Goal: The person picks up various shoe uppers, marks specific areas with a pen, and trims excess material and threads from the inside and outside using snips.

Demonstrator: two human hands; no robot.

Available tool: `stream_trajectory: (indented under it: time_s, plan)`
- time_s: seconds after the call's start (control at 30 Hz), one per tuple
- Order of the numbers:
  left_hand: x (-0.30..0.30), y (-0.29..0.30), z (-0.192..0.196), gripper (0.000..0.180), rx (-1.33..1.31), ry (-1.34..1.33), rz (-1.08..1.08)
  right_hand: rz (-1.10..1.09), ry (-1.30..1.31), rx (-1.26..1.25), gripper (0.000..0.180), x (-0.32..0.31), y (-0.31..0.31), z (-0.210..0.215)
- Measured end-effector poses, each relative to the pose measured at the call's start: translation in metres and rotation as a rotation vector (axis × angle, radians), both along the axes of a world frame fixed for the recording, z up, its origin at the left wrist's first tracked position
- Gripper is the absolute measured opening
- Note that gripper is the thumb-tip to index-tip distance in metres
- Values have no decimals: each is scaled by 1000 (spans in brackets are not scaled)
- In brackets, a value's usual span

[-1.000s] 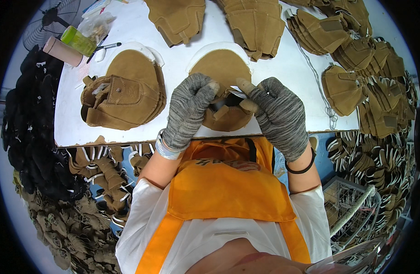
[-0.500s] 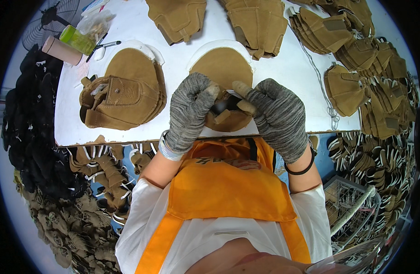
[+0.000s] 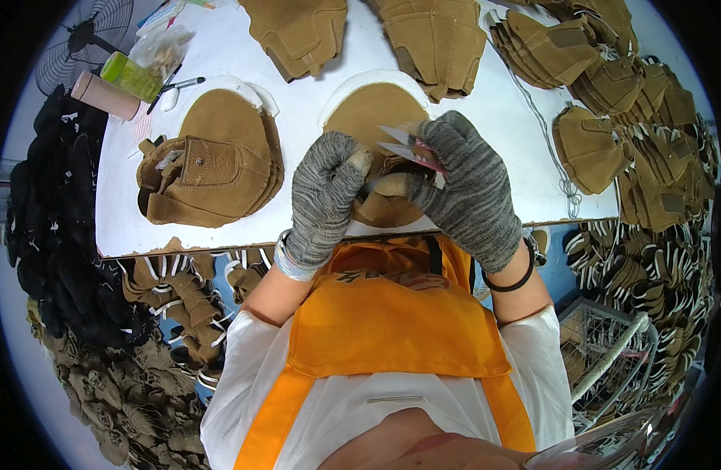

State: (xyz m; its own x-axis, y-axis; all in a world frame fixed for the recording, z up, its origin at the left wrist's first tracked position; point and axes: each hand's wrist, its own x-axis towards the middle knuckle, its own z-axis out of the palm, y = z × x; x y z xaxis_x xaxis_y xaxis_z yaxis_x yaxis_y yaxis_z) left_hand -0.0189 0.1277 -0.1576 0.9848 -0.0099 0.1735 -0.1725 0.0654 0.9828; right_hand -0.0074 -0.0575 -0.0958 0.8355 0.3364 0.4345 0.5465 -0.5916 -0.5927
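Holding tan suede piece (image 3: pixel 384 205), left hand (image 3: pixel 325 196) fingers pinched shut; right hand (image 3: pixel 462 188) fingers closed around small snips (image 3: pixel 407 147).

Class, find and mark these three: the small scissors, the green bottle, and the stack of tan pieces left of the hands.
small scissors (image 3: pixel 403 145), head view, on the blades.
green bottle (image 3: pixel 129 76), head view, on its side.
stack of tan pieces (image 3: pixel 211 168), head view, on the top piece.
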Motion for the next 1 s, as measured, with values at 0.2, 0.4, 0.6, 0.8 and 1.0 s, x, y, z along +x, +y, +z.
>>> stream_trajectory:
  time_s: [0.2, 0.4, 0.6, 0.8, 1.0]
  plan:
    - [-12, -9, 4, 21, -50, 61, 14, 125, -2, 131, 21, 4, 1, -17]
    - [-6, -16, 0, 16, 7, 27, 42, -31, -163, 126, 17, 7, -1, -35]
    - [-9, -16, -4, 11, 58, -28, 73, -88, -112, 168, 25, 13, -12, -47]
    - [-14, -12, -5, 18, 215, -182, 91, -207, 250, 27, 36, 32, -41, -32]
    - [-11, -8, 11, 27, 474, -353, 47, 124, 179, 175, 39, 13, -42, -29]
